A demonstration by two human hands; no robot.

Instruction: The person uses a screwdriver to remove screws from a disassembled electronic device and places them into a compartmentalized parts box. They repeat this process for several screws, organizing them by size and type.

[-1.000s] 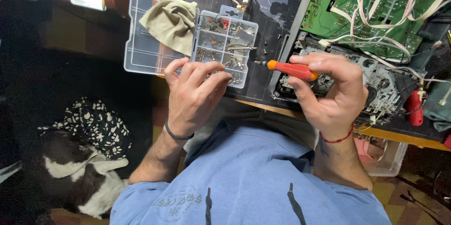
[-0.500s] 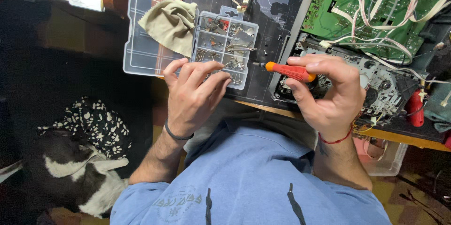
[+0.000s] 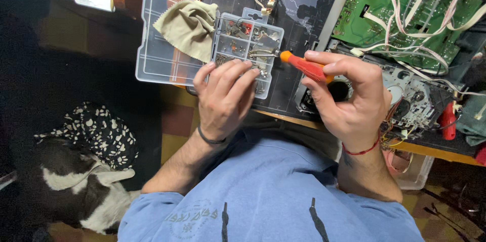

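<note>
A clear plastic parts box is seen lying open on the edge of the dark work mat. One half is nearly bare, with a soft tan cloth laid over it. The other half is split into little cells that are filled with tiny metal bits.

The box looks light and stiff, so it could be slid or tipped easily. It is best held by its rim, flat, so nothing is spilled.

The left hand is rested on the near edge of the filled half, with the fingers curled down over the cells. Whether a bit is pinched there cannot be told.

The right hand is closed around the orange screwdriver. The handle looks ribbed and hard, so it should not slip. It is gripped at the fat middle part, and the thin metal tip is pointed into the box cells.

The tiny bits are small, hard and easy to lose. They are best picked up with the fingertips, one at a time.
</note>
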